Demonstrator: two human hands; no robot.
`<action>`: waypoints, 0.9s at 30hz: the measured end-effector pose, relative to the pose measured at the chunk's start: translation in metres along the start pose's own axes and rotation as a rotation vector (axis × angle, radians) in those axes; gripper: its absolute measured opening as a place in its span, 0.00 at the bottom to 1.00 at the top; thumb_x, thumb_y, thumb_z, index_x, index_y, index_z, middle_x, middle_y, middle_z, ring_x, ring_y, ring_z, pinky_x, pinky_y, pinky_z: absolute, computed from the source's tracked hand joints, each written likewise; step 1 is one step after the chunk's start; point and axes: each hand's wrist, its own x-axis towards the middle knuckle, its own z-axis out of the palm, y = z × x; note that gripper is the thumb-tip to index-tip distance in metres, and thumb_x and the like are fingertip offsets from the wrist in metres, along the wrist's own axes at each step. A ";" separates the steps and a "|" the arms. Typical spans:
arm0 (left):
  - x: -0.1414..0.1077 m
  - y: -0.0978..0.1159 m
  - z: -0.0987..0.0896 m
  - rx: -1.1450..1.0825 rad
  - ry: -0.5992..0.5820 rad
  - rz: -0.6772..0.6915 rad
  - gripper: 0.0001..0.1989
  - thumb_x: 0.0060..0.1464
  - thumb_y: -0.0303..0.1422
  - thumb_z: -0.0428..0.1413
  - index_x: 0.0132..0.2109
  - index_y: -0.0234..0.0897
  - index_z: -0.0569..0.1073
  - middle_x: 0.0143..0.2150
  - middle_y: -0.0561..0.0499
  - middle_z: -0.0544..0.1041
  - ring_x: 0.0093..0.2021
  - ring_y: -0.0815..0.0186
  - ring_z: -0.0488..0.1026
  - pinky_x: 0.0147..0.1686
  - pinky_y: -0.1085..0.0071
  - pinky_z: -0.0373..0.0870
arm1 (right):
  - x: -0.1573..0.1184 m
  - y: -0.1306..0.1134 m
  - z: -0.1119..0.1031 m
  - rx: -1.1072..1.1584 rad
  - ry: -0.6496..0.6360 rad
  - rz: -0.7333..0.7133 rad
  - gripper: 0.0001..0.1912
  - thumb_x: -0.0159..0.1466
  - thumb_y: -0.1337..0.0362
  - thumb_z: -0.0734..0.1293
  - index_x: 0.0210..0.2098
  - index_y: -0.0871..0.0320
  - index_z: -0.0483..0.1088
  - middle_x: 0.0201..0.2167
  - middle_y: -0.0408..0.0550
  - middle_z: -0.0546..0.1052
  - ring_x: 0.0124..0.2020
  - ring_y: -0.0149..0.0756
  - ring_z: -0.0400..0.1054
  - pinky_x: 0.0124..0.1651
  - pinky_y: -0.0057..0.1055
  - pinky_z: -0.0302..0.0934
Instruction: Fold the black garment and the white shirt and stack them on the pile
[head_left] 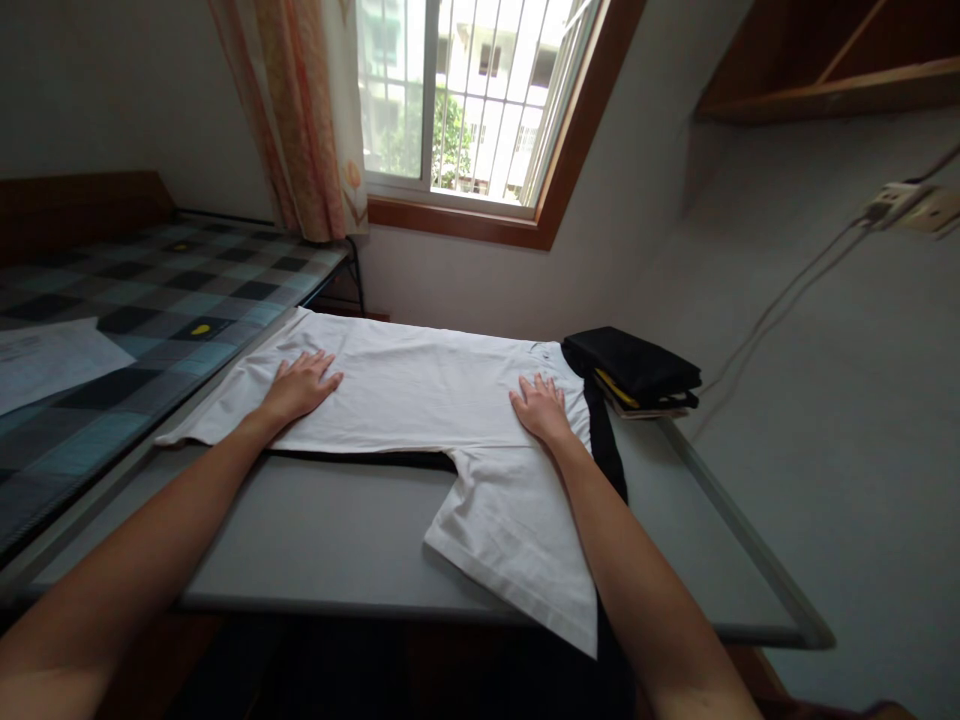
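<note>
Bare forearms (630,560) lead to left hand (300,388) and right hand (541,405), both spread flat on the shirt (420,385), gripping nothing; its overhanging sleeve (517,540) might drag it crooked.

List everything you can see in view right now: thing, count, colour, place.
white shirt: 1, white, spread flat on the table
black cloth: at least 1, black, partly under the shirt
folded stack: 1, mostly black with some yellow, table's far right
table: 1, grey, centre
mattress: 1, dark checked, left
paper: 1, white, on the mattress
headboard: 1, brown, far left
curtain: 1, orange and cream, beside the window
window: 1, brown-framed, top centre
shelf: 1, brown, top right
socket: at least 1, white, right wall
left hand: 1, bare, fingers on the shirt's hem half
right hand: 1, bare, fingers near its collar
</note>
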 end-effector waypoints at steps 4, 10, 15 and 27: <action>0.000 0.000 0.001 -0.003 0.006 0.000 0.32 0.67 0.44 0.42 0.72 0.32 0.60 0.75 0.41 0.56 0.75 0.48 0.51 0.70 0.44 0.49 | 0.001 0.000 0.001 0.003 -0.001 0.001 0.31 0.75 0.53 0.52 0.73 0.57 0.56 0.75 0.60 0.52 0.75 0.55 0.43 0.73 0.52 0.40; 0.001 -0.001 0.002 0.028 0.011 -0.004 0.31 0.68 0.44 0.42 0.72 0.35 0.60 0.75 0.42 0.57 0.75 0.49 0.52 0.70 0.46 0.50 | 0.002 0.001 0.002 0.014 0.007 -0.004 0.30 0.75 0.53 0.53 0.73 0.57 0.56 0.75 0.60 0.52 0.75 0.56 0.43 0.72 0.53 0.40; 0.000 -0.001 0.001 0.023 0.023 0.003 0.31 0.67 0.44 0.42 0.72 0.34 0.61 0.74 0.41 0.58 0.74 0.48 0.54 0.70 0.45 0.51 | 0.001 0.001 0.001 0.034 0.007 -0.002 0.31 0.75 0.53 0.53 0.73 0.57 0.56 0.75 0.61 0.52 0.75 0.57 0.42 0.73 0.52 0.39; -0.001 0.002 -0.001 0.010 0.015 0.002 0.32 0.67 0.44 0.42 0.71 0.33 0.61 0.74 0.40 0.58 0.74 0.48 0.53 0.70 0.45 0.51 | 0.001 0.001 0.001 0.068 0.007 -0.006 0.31 0.75 0.53 0.53 0.73 0.58 0.57 0.75 0.62 0.51 0.76 0.58 0.41 0.73 0.53 0.39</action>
